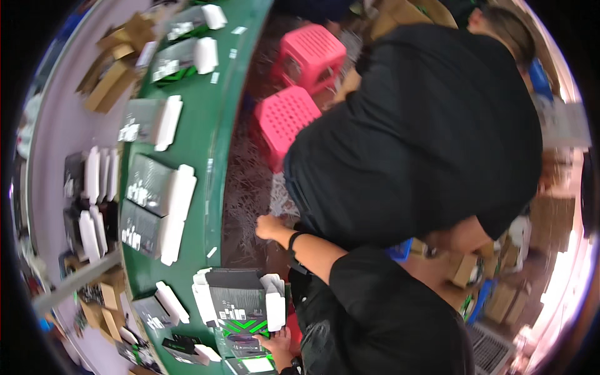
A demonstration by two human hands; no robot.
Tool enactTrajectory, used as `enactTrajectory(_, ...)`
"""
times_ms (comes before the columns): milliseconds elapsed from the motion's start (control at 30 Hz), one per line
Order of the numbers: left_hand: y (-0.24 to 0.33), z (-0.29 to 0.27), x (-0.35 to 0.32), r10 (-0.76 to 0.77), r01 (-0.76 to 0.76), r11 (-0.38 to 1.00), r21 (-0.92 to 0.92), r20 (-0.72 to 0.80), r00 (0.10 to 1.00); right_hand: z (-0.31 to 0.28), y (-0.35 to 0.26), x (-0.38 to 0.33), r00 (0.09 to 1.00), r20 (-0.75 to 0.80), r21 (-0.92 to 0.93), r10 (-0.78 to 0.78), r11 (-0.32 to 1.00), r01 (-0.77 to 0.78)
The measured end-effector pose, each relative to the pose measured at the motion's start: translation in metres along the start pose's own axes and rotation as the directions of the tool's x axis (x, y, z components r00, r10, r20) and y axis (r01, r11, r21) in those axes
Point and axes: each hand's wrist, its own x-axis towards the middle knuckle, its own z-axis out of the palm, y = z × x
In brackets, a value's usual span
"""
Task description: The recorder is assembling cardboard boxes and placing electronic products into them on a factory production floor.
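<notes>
Resting with fingers spread, the left hand [278,342] touches the printed card at the lower end of the carton [240,303], which lies on the green bench [195,134]. Well apart from it, the right hand [269,228] is curled above the floor [250,181], beyond the bench's edge; it is too small here to tell whether it holds anything.

The carton looks part-way through being worked: it is opened out, with pale flaps [277,303] standing at its sides and not folded in. Closing it, I judge, is not yet done. Just below lies a green-and-black box [257,365] with a white panel.

Further along the bench, a side-by-side pair [150,181] also has white flaps sticking out, as do the boxes at the far end [172,59]. None of these looks shut, so much of the batch seems left at the same stage.

Past the bench's far side sit brown boxes [111,84]; on the floor side are pink stools [287,119] and a co-worker [419,137] in black, bending away.
</notes>
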Motion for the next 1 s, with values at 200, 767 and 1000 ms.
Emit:
enactTrajectory(200, 0.031, -0.011, -0.025, -0.003, 0.004, 0.994, 0.106, -0.007, 1.0, 0.085, 0.005, -0.024, 0.988, 0.15, 0.224, 0.048, 0.971, -0.081)
enactTrajectory(767, 0.008, -0.015, 0.003, 0.083, -0.064, 0.958, 0.279, -0.058, 0.995, 0.069, 0.149, 0.035, 0.944, 0.183, 0.762, 0.276, 0.567, -0.314)
enactTrajectory(1000, -0.002, -0.014, -0.004, 0.049, -0.084, 0.959, 0.271, 0.131, 0.99, -0.053, 0.142, 0.095, 0.938, 0.203, 0.977, 0.281, 0.008, -0.214)
